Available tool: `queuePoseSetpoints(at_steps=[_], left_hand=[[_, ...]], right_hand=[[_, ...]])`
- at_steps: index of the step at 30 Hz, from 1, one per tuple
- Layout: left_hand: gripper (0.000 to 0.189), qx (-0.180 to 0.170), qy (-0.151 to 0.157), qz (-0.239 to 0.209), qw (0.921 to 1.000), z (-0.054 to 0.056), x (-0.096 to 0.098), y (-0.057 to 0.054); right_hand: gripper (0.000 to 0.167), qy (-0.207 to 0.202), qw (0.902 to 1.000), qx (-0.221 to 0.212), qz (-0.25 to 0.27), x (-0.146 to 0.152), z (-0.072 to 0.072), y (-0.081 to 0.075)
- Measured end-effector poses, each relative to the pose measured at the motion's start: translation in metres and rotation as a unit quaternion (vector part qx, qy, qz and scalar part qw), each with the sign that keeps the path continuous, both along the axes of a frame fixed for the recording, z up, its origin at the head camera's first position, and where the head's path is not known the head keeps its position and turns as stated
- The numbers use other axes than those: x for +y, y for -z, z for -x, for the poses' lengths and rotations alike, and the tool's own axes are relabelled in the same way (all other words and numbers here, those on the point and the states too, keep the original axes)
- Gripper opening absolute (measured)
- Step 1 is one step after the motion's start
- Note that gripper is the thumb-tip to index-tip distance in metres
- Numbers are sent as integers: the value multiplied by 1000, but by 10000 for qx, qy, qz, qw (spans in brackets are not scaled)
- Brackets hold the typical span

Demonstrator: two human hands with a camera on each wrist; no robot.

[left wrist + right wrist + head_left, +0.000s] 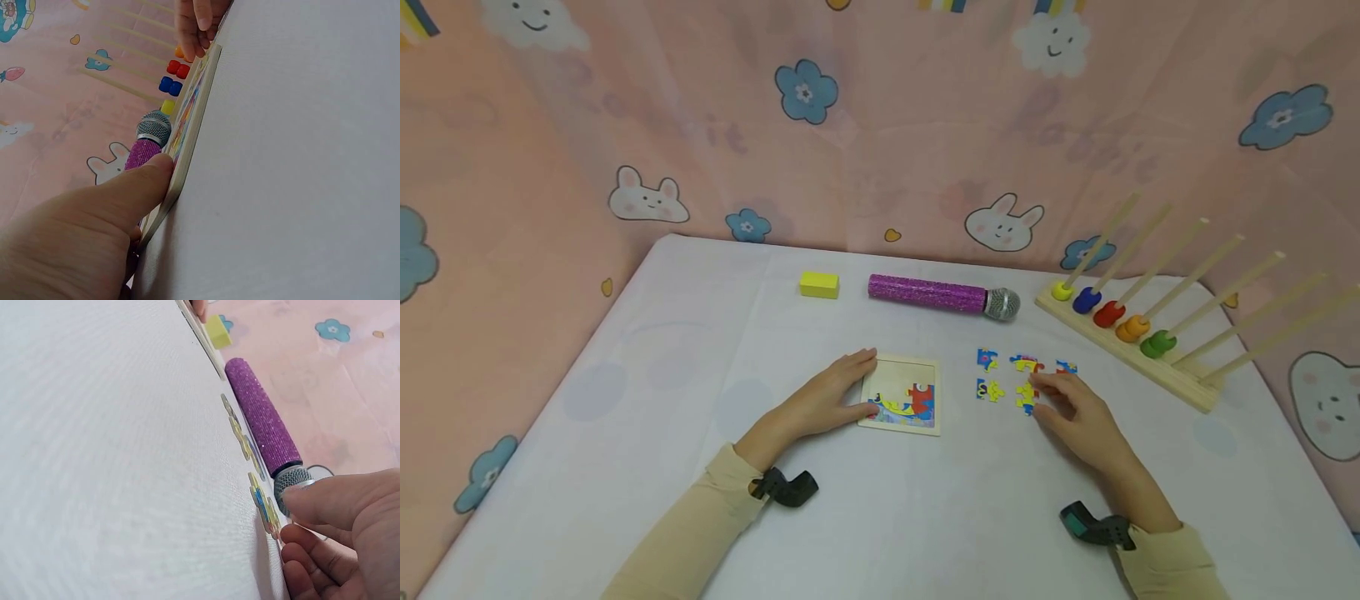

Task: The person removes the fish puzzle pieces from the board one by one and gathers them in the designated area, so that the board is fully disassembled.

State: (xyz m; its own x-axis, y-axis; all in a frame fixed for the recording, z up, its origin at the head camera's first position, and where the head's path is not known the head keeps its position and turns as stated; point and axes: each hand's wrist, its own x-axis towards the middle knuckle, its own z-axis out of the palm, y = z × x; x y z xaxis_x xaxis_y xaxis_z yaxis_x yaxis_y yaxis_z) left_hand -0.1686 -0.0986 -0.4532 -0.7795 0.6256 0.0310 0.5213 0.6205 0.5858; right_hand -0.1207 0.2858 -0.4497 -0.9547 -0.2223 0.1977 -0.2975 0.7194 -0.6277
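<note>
A square wooden puzzle board (900,367) lies on the table, its lower part filled with colourful pieces. My left hand (829,393) rests along the board's left edge; its thumb (150,178) touches the near-left corner and its fingers reach the far-left corner. Several loose jigsaw pieces (987,359) lie right of the board. Over the rightmost of these is my right hand (1086,421), fingers bent and thumb apart from them. Beside its fingertips lies a yellow and blue puzzle piece (1025,398); no piece shows between thumb and fingers.
Behind the board lie a yellow block (819,285) and a purple glittery microphone (928,293). At the right stands a wooden bead rack (1127,354) with tall slanting pegs and coloured beads. A pink patterned cloth (865,150) hangs behind the white-covered table (625,400).
</note>
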Motion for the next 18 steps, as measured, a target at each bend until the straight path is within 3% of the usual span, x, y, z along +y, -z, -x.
queuePoseSetpoints(at_steps=[7, 11, 18], left_hand=[[74, 13, 24, -32, 10000, 0, 0, 1], [74, -11, -5, -19, 10000, 0, 0, 2], [74, -34, -28, 26, 10000, 0, 1, 1]], right_hand=[[40, -143, 9998, -110, 124, -11, -3, -11], [41, -285, 9987, -383, 186, -24, -3, -18], [42, -604, 9964, -561, 191, -51, 1, -21]])
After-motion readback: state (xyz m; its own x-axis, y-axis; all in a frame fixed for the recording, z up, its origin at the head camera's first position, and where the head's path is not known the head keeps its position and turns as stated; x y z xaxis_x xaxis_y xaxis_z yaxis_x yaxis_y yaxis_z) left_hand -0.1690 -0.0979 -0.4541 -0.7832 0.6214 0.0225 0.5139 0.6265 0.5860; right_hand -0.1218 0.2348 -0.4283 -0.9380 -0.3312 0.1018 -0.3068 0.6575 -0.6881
